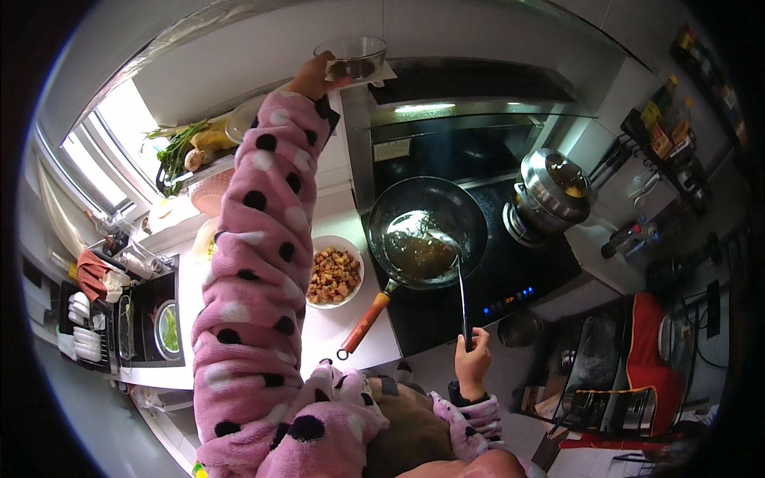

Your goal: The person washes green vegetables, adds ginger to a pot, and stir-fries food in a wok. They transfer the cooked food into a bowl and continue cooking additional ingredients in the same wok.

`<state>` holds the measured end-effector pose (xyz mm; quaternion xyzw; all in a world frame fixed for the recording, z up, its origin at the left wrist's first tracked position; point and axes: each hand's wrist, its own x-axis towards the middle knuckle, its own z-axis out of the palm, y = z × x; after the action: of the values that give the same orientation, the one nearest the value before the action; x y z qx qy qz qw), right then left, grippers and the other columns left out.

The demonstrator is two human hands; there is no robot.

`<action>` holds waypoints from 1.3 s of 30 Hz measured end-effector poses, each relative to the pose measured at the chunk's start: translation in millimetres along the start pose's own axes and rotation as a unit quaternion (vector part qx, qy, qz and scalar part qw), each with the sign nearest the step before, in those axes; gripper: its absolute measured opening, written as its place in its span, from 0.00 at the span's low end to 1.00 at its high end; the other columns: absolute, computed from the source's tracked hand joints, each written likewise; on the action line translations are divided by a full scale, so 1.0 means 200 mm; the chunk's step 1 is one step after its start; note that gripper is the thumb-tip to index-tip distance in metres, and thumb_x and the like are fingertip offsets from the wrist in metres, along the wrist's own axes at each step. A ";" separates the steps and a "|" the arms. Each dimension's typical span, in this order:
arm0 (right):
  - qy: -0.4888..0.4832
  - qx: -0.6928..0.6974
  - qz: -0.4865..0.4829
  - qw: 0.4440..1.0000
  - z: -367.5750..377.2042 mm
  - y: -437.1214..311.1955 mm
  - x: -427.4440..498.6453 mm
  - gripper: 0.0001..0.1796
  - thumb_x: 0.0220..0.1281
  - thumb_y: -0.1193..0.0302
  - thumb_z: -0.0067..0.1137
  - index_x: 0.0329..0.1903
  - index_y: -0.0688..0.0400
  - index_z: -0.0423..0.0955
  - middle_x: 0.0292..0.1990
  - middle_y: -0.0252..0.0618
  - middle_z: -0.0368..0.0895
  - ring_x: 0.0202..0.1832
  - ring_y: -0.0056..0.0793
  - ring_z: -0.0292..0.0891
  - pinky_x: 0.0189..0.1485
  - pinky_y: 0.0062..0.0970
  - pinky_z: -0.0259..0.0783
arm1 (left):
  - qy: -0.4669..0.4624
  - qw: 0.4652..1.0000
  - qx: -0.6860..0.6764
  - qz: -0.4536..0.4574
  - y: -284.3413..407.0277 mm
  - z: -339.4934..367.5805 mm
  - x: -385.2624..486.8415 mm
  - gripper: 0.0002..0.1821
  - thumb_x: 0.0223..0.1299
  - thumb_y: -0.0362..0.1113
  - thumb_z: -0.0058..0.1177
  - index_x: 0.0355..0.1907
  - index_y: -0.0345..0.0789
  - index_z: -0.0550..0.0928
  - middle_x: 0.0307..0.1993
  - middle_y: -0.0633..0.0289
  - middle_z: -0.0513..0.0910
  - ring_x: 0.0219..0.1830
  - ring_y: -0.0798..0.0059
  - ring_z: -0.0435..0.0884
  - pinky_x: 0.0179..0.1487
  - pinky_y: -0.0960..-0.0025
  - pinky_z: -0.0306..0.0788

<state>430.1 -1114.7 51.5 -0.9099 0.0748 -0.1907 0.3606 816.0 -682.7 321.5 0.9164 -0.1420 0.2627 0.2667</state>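
Observation:
High at the back, my left hand (pixel 317 74) grips the side of a clear glass bowl (pixel 352 57). Something dark shows at the bowl's bottom, and a white sheet lies beneath it. My right hand (pixel 472 361) is closed around the dark handle of a metal ladle or spatula (pixel 462 293). Its head rests inside a black wok (pixel 382 239), where brownish liquid (pixel 427 257) glistens. The wok sits on a black glass cooktop (pixel 502 281), its reddish wooden handle (pixel 366 322) pointing towards me. Beside it stands a white bowl (pixel 361 269) of browned diced food (pixel 334 276).
A lidded steel pot (pixel 532 197) occupies the right burner. Vegetables (pixel 185 149) lie on a ledge by the window. At left is a sink (pixel 149 352) with a basin of greens (pixel 170 325). Utensils hang from a wall rack (pixel 651 143) at right.

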 end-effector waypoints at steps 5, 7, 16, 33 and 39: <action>-0.001 0.022 0.008 1.000 -0.04 0.02 0.03 0.17 0.55 0.69 0.61 0.45 0.57 0.68 0.26 0.43 0.78 0.29 0.42 0.77 0.32 0.33 0.72 | 0.049 0.964 -0.258 -0.041 0.04 -0.02 -0.04 0.20 0.48 0.35 0.65 0.42 0.33 0.74 0.35 0.55 0.80 0.39 0.65 0.79 0.39 0.67 0.75; 0.000 0.028 0.003 1.000 -0.05 0.02 0.06 0.16 0.55 0.69 0.60 0.45 0.57 0.68 0.26 0.42 0.77 0.28 0.41 0.77 0.31 0.33 0.72 | 0.062 0.997 -0.045 0.002 0.07 -0.10 -0.11 0.22 0.51 0.31 0.63 0.48 0.34 0.70 0.34 0.56 0.80 0.39 0.72 0.79 0.42 0.69 0.74; -0.047 -0.002 -0.034 0.998 -0.01 0.06 0.21 0.18 0.55 0.70 0.60 0.47 0.56 0.66 0.31 0.45 0.79 0.33 0.44 0.79 0.32 0.33 0.74 | -0.032 0.793 -0.543 -0.273 0.39 -0.58 -0.82 0.10 0.62 0.35 0.50 0.40 0.32 0.72 0.43 0.43 0.78 0.46 0.55 0.80 0.53 0.62 0.76; -0.076 0.208 0.074 0.972 0.37 0.22 0.28 0.25 0.50 0.68 0.68 0.50 0.59 0.69 0.32 0.31 0.72 0.33 0.20 0.69 0.39 0.20 0.67 | 0.020 0.671 -0.495 -0.551 0.49 -0.15 -2.91 0.20 0.66 0.38 0.38 0.57 0.30 0.65 0.38 0.51 0.80 0.36 0.69 0.83 0.38 0.74 0.78; 0.035 0.378 0.330 0.864 0.33 0.74 0.20 0.16 0.65 0.56 0.49 0.44 0.55 0.73 0.31 0.31 0.78 0.27 0.18 0.71 0.26 0.19 0.67 | 0.017 0.619 -0.528 -0.581 0.39 0.19 -3.17 0.21 0.63 0.35 0.43 0.57 0.31 0.65 0.38 0.49 0.81 0.36 0.65 0.83 0.39 0.72 0.79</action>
<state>492.9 -1192.1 -82.3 -0.6188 0.3056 -0.1064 0.7158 278.3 -692.4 -27.1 0.5045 0.3108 -0.0519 0.8039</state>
